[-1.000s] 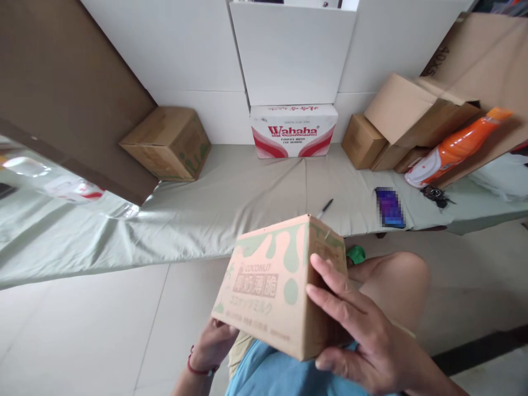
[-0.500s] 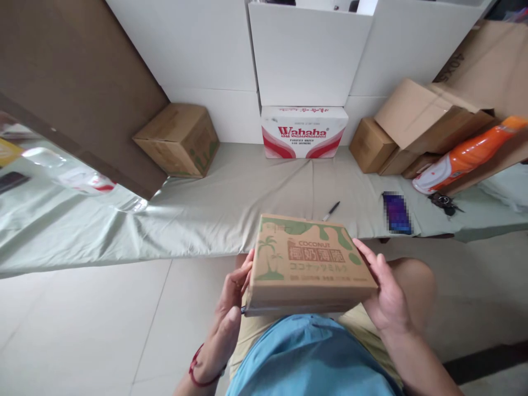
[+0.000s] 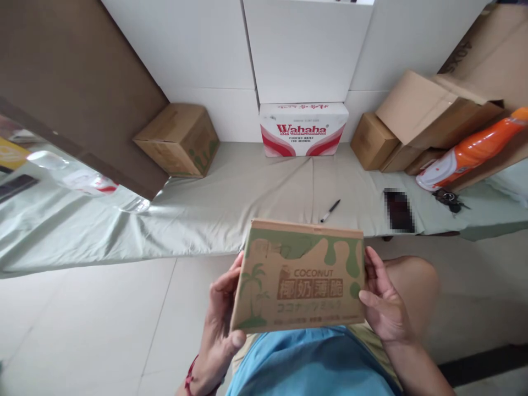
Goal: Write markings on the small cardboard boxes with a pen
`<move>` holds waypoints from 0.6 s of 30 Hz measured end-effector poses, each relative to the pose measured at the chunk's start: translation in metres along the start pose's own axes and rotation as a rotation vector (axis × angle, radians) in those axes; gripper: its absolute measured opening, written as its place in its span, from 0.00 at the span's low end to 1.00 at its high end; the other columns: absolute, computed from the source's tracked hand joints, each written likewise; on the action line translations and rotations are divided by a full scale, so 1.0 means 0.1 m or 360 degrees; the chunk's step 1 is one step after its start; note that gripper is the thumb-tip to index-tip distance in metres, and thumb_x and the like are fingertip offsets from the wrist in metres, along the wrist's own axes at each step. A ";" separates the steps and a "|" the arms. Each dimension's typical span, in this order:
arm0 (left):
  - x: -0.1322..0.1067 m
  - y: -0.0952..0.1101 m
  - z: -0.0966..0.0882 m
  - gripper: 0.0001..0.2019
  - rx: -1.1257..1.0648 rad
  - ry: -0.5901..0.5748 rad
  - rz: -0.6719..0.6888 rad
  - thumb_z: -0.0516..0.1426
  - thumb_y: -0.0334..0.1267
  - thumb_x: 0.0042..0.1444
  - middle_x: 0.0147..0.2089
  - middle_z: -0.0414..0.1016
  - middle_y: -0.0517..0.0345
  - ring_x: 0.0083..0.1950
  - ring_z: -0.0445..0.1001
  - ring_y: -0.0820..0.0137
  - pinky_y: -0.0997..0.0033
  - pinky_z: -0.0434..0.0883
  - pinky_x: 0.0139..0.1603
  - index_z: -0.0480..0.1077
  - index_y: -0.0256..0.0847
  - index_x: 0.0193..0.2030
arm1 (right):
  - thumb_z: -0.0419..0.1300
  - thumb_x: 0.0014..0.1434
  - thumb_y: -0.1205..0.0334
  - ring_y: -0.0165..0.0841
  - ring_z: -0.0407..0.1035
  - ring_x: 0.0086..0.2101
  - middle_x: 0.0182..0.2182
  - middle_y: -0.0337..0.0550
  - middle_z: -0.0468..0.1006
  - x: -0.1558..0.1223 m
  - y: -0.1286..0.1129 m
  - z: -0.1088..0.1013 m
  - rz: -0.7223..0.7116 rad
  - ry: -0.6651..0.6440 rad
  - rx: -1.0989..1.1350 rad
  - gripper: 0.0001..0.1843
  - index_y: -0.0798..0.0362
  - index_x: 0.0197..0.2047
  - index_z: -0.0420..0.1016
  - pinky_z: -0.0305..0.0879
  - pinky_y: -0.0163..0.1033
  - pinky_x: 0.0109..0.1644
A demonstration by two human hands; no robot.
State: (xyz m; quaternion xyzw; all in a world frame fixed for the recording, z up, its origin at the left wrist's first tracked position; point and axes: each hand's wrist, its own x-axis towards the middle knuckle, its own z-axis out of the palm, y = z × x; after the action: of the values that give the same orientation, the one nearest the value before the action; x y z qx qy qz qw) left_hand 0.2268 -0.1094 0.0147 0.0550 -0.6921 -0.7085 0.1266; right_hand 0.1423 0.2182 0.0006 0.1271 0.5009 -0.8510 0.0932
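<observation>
A brown cardboard box (image 3: 305, 280) with green drips, palm trees and the word COCONUT is held up over my lap, its printed face tilted toward me. My left hand (image 3: 225, 308) grips its left end, with the thumb at the lower corner and the fingers partly hidden behind the side. On the other end, my right hand (image 3: 385, 302) is closed round the right edge, its thumb on the printed face. Just beyond the box's top edge a pen (image 3: 330, 211) lies on the cloth.
A cloth-covered table (image 3: 198, 220) runs across the view. On it stand a cardboard box (image 3: 177, 140), a Wahaha water carton (image 3: 303, 130), stacked cartons (image 3: 433, 113) and an orange bottle (image 3: 474, 148). A phone (image 3: 399, 210) and keys (image 3: 449, 199) lie at right; a clear bottle (image 3: 86, 179) is at left.
The box has tipped so its printed face turns more toward me, and the front side has gone out of view. My right thumb has come onto the face.
</observation>
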 end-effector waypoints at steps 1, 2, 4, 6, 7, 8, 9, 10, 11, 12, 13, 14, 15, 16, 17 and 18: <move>0.00 -0.01 0.00 0.42 0.0054 0.0073 -0.0025 0.72 0.62 0.59 0.84 0.63 0.43 0.84 0.61 0.36 0.32 0.74 0.76 0.67 0.56 0.77 | 0.83 0.48 0.60 0.45 0.64 0.75 0.76 0.36 0.71 -0.01 0.00 0.01 -0.0042 -0.0032 -0.0005 0.50 0.26 0.72 0.76 0.62 0.56 0.80; 0.00 -0.02 -0.01 0.41 0.0114 0.0116 -0.0020 0.74 0.56 0.60 0.82 0.66 0.44 0.82 0.65 0.39 0.37 0.77 0.74 0.67 0.57 0.77 | 0.83 0.49 0.60 0.43 0.66 0.74 0.75 0.35 0.72 -0.01 0.00 0.02 -0.0066 -0.0060 -0.0001 0.50 0.25 0.72 0.76 0.64 0.54 0.79; -0.01 -0.03 0.00 0.41 0.0177 0.0104 0.0094 0.75 0.43 0.60 0.82 0.68 0.46 0.81 0.68 0.44 0.48 0.81 0.71 0.67 0.58 0.78 | 0.83 0.50 0.58 0.41 0.68 0.72 0.74 0.34 0.73 0.00 0.00 0.03 -0.0065 -0.0096 0.0031 0.49 0.24 0.72 0.75 0.68 0.49 0.76; -0.01 -0.05 0.01 0.39 0.0172 0.0021 0.0304 0.73 0.36 0.61 0.82 0.67 0.49 0.82 0.66 0.49 0.56 0.81 0.71 0.69 0.58 0.77 | 0.84 0.50 0.53 0.41 0.72 0.70 0.70 0.36 0.78 0.02 -0.01 0.00 -0.0050 -0.0111 0.0043 0.45 0.27 0.70 0.78 0.72 0.47 0.73; 0.00 -0.05 0.01 0.37 0.0179 -0.0024 0.0405 0.72 0.33 0.62 0.82 0.68 0.50 0.83 0.65 0.51 0.56 0.79 0.74 0.70 0.58 0.76 | 0.84 0.50 0.51 0.42 0.74 0.67 0.67 0.38 0.82 0.03 -0.02 -0.03 -0.0048 -0.0117 0.0031 0.42 0.30 0.67 0.81 0.74 0.47 0.71; 0.00 -0.05 0.01 0.36 0.0197 -0.0066 0.0491 0.70 0.30 0.64 0.81 0.69 0.51 0.83 0.64 0.53 0.54 0.75 0.78 0.71 0.58 0.76 | 0.84 0.49 0.48 0.43 0.76 0.66 0.63 0.41 0.85 0.05 -0.03 -0.06 -0.0047 -0.0121 0.0018 0.39 0.33 0.64 0.83 0.75 0.47 0.70; 0.02 -0.05 0.01 0.36 0.0222 -0.0101 0.0562 0.69 0.29 0.65 0.80 0.69 0.51 0.84 0.63 0.54 0.51 0.70 0.81 0.71 0.58 0.76 | 0.83 0.50 0.43 0.44 0.78 0.64 0.60 0.43 0.87 0.06 -0.05 -0.09 -0.0044 -0.0115 0.0017 0.36 0.36 0.61 0.86 0.76 0.49 0.70; 0.04 -0.04 0.00 0.36 0.0251 -0.0133 0.0619 0.68 0.27 0.65 0.80 0.70 0.50 0.84 0.63 0.55 0.48 0.65 0.84 0.71 0.57 0.77 | 0.81 0.52 0.37 0.46 0.78 0.64 0.58 0.45 0.87 0.08 -0.06 -0.11 -0.0028 -0.0097 0.0031 0.32 0.38 0.58 0.87 0.76 0.51 0.70; 0.07 -0.03 0.00 0.36 0.0285 -0.0168 0.0668 0.67 0.27 0.66 0.80 0.70 0.50 0.84 0.63 0.55 0.45 0.61 0.86 0.70 0.57 0.78 | 0.76 0.55 0.30 0.48 0.78 0.64 0.58 0.46 0.88 0.10 -0.08 -0.12 0.0004 -0.0071 0.0051 0.32 0.40 0.55 0.88 0.76 0.54 0.70; 0.11 -0.01 0.00 0.36 0.0325 -0.0209 0.0725 0.67 0.27 0.66 0.80 0.69 0.49 0.83 0.64 0.56 0.43 0.58 0.87 0.69 0.57 0.78 | 0.70 0.58 0.24 0.49 0.78 0.64 0.57 0.46 0.88 0.12 -0.09 -0.13 0.0052 -0.0043 0.0061 0.33 0.40 0.54 0.88 0.76 0.57 0.69; 0.14 0.01 0.01 0.37 0.0379 -0.0261 0.0791 0.66 0.26 0.67 0.80 0.69 0.49 0.83 0.65 0.57 0.44 0.56 0.88 0.68 0.56 0.79 | 0.66 0.60 0.21 0.50 0.77 0.64 0.57 0.46 0.88 0.13 -0.10 -0.13 0.0105 -0.0017 0.0040 0.35 0.40 0.53 0.88 0.76 0.58 0.69; 0.18 0.03 0.02 0.36 0.0449 -0.0325 0.0865 0.65 0.25 0.68 0.80 0.70 0.49 0.82 0.66 0.59 0.45 0.54 0.89 0.68 0.54 0.80 | 0.66 0.61 0.22 0.50 0.78 0.64 0.57 0.45 0.88 0.15 -0.11 -0.12 0.0157 0.0001 -0.0015 0.34 0.40 0.54 0.88 0.77 0.57 0.67; 0.22 0.06 0.04 0.37 0.0529 -0.0390 0.0936 0.63 0.24 0.68 0.79 0.71 0.49 0.82 0.67 0.60 0.47 0.52 0.89 0.67 0.53 0.80 | 0.69 0.61 0.25 0.48 0.79 0.63 0.57 0.43 0.88 0.17 -0.10 -0.11 0.0207 0.0010 -0.0089 0.32 0.40 0.54 0.87 0.78 0.54 0.65; 0.25 0.09 0.06 0.37 0.0613 -0.0449 0.1000 0.62 0.23 0.68 0.79 0.72 0.48 0.82 0.67 0.61 0.48 0.52 0.90 0.66 0.51 0.80 | 0.73 0.60 0.29 0.47 0.80 0.61 0.56 0.42 0.88 0.19 -0.09 -0.11 0.0250 0.0018 -0.0159 0.30 0.41 0.55 0.87 0.79 0.50 0.62; 0.27 0.13 0.09 0.38 0.0692 -0.0493 0.1047 0.61 0.22 0.67 0.78 0.73 0.47 0.82 0.67 0.60 0.47 0.53 0.89 0.66 0.50 0.81 | 0.77 0.58 0.34 0.44 0.81 0.59 0.55 0.41 0.88 0.20 -0.06 -0.11 0.0287 0.0035 -0.0203 0.29 0.42 0.55 0.86 0.80 0.46 0.58; 0.29 0.17 0.11 0.38 0.0764 -0.0508 0.1072 0.60 0.21 0.67 0.78 0.73 0.46 0.83 0.66 0.58 0.44 0.55 0.89 0.66 0.50 0.81 | 0.80 0.56 0.38 0.42 0.82 0.56 0.54 0.41 0.89 0.22 -0.03 -0.11 0.0323 0.0064 -0.0213 0.28 0.43 0.54 0.86 0.81 0.42 0.54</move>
State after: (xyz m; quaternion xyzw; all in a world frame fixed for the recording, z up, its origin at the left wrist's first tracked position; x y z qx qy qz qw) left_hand 0.1975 -0.1064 0.0352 -0.2559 -0.8271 -0.4467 0.2255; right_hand 0.1221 0.2288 -0.0091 0.1876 0.5429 -0.7992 0.1772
